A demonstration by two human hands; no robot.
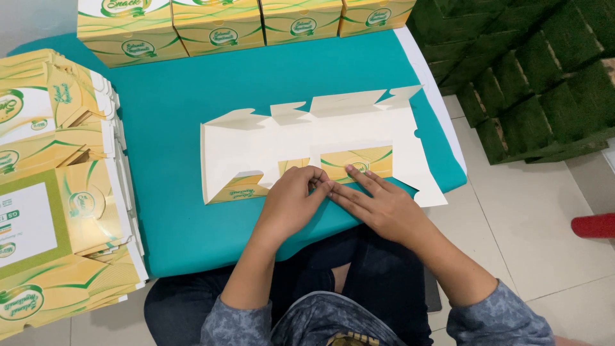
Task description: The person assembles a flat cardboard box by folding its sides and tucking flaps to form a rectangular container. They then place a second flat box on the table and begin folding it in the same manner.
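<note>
A flat, unfolded cardboard box blank [333, 131] lies plain white side up on the teal table [179, 128]. Its near flaps are folded over and show yellow-and-green print. My left hand [291, 202] presses with curled fingers on the near edge of the blank, by a folded flap. My right hand [378, 205] lies flat beside it, fingers stretched left onto the same folded flap. The fingertips of both hands meet at the fold.
A tall stack of flat yellow box blanks [54, 192] fills the table's left side. Several assembled yellow boxes [218, 25] line the far edge. A green leafy panel [532, 70] stands at right on the tiled floor, by a red object [592, 225].
</note>
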